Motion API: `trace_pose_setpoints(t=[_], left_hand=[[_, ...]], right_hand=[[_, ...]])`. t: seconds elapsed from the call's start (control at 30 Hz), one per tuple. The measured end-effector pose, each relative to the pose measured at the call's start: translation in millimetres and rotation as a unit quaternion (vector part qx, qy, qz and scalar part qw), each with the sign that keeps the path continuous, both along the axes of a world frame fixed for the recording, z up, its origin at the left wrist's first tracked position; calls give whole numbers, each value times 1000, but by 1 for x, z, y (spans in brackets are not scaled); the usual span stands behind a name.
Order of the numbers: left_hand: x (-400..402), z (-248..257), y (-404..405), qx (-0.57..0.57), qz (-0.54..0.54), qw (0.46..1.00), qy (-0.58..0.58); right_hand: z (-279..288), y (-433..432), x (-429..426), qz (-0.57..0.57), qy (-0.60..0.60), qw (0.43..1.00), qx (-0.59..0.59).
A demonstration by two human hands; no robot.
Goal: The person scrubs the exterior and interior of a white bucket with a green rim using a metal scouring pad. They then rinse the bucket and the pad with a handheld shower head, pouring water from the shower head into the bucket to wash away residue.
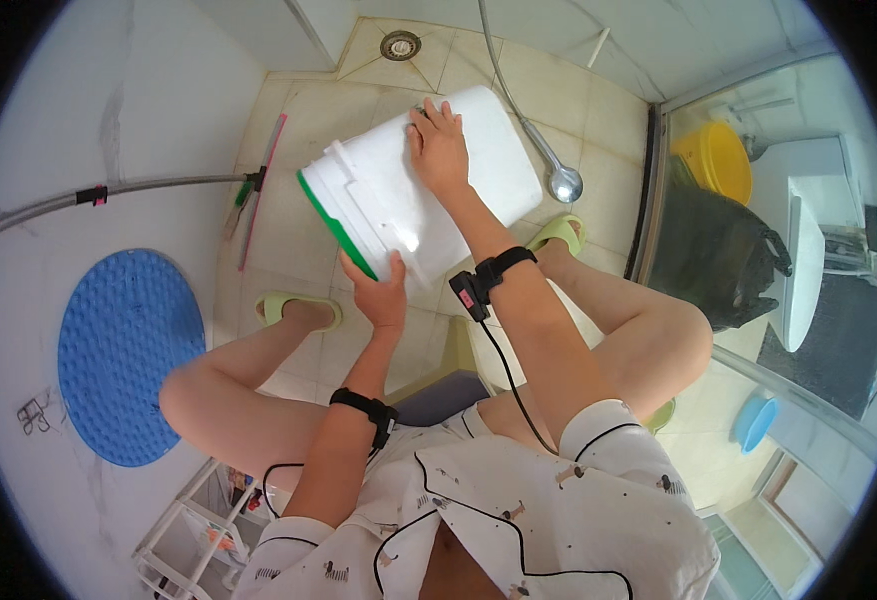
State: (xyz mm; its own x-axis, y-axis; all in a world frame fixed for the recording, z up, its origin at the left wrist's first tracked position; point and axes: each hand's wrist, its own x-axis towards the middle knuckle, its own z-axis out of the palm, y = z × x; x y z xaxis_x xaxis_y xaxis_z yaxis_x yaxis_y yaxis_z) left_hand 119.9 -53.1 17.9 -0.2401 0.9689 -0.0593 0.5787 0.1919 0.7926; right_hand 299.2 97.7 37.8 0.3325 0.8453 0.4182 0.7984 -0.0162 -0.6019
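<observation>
A white plastic bin (408,202) with a green rim lies tilted on its side before me, over the tiled floor. My left hand (381,292) grips its green-edged end at the lower corner, thumb on the white side. On the bin's upper side rests my right hand (442,150), fingers spread, with a small dark thing partly visible at its fingertips; I cannot tell what it is. The bin's inside is hidden. To its right, a chrome shower head (565,184) on a metal hose lies on the floor.
A round floor drain (401,46) is beyond the bin. A squeegee (257,180) and a green brush (242,196) stand at the left wall, near a blue bath mat (131,356). Behind glass at the right are a yellow bucket (717,163) and a black plastic bag (716,255).
</observation>
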Motion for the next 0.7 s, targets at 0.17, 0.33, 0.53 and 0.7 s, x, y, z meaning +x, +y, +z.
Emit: trace_pose_setpoints(t=[0.17,0.33,0.53,0.7], left_hand=[[-10,-8,-42,7,-58,998,-22],[-64,23,39,-149,65,886,-435],[-62,59,87,-220,93,830,-505],[-72,40,46,-118,93,843,-517]], right_hand=[[19,-45,-41,103,69,992,-7],[26,-104,-58,126,124,984,13],[25,-145,-87,154,223,961,54],[9,-165,-100,133,246,957,80]])
